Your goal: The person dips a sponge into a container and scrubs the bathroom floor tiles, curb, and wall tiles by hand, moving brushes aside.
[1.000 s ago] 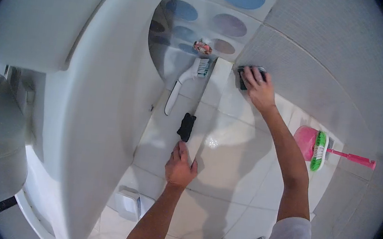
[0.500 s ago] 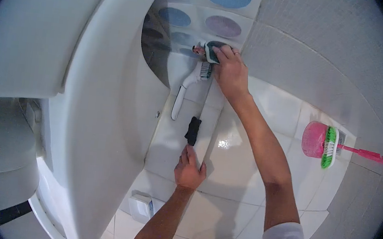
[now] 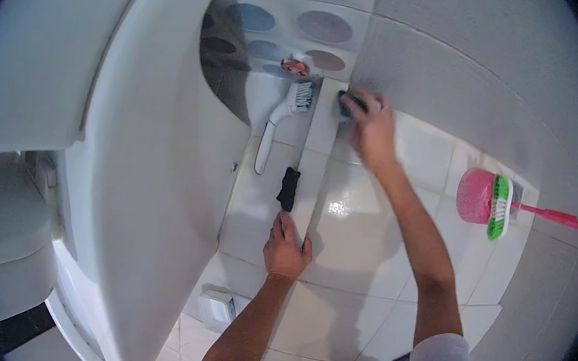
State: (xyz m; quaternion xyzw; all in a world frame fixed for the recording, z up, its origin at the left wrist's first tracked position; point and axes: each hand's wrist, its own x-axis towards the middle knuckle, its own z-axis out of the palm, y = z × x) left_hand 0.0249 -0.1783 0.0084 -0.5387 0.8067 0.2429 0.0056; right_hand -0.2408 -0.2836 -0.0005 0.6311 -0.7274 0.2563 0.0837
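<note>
My right hand [image 3: 374, 130] is closed on a dark scrubber [image 3: 351, 106], partly hidden by the fingers and blurred. It is at the far end of a narrow white tiled ledge [image 3: 321, 138], on its right side. My left hand [image 3: 287, 248] rests on the nearer part of the ledge, fingers stretched forward and thumb apart on the right. Just beyond its fingertips lies a crumpled black item [image 3: 289, 189], perhaps cloth. A white-handled scrub brush [image 3: 278, 122] lies left of the ledge, bristles toward the wall.
A large white curved basin or tub [image 3: 155, 165] stands along the left. On the right lie a pink scoop [image 3: 474, 194] and a green-and-white brush [image 3: 498, 208]. A reddish item [image 3: 295, 67] is by the dotted wall tiles. A white plastic box [image 3: 217, 308] sits near my left forearm.
My right hand has moved right and slightly nearer with the scrubber, from the ledge's end by the wall to its right side. My left hand stays on the ledge. The view has shifted slightly.
</note>
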